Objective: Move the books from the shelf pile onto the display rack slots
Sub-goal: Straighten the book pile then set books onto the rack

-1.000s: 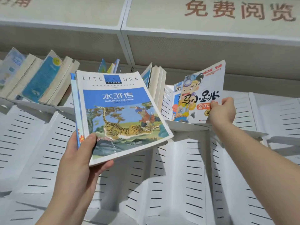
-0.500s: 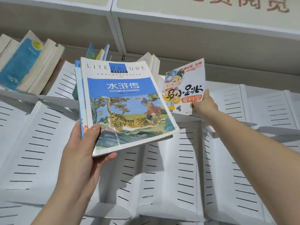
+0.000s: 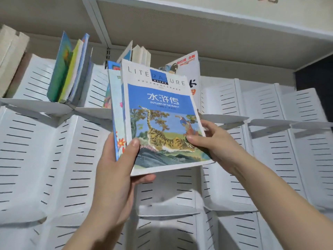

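Books are held in both hands in front of the white display rack (image 3: 45, 159). A thick tiger book (image 3: 162, 114) (its cover reads "LITERATURE" and "OUTLAWS OF THE MARSH") is in front, and a thinner flower book (image 3: 117, 109) is pressed against its back and shows at its left side. Both are tilted, with the top toward the rack, and are kept in the air before the slots. The left hand (image 3: 117, 170) is placed at the lower left corner. Its grip is closed on the two books, the thumb on the tiger cover and the fingers under them. The right hand (image 3: 214, 143) is placed at the right edge of the tiger book, and its grip pinches this edge, thumb on the front, fingers behind. Behind the held books, a cartoon book (image 3: 191, 69) is standing in an upper slot, partly hidden. Some pale books (image 3: 142, 53) are seen just left of it. Further left, thin colourful books (image 3: 68, 69) are leaned in another slot.
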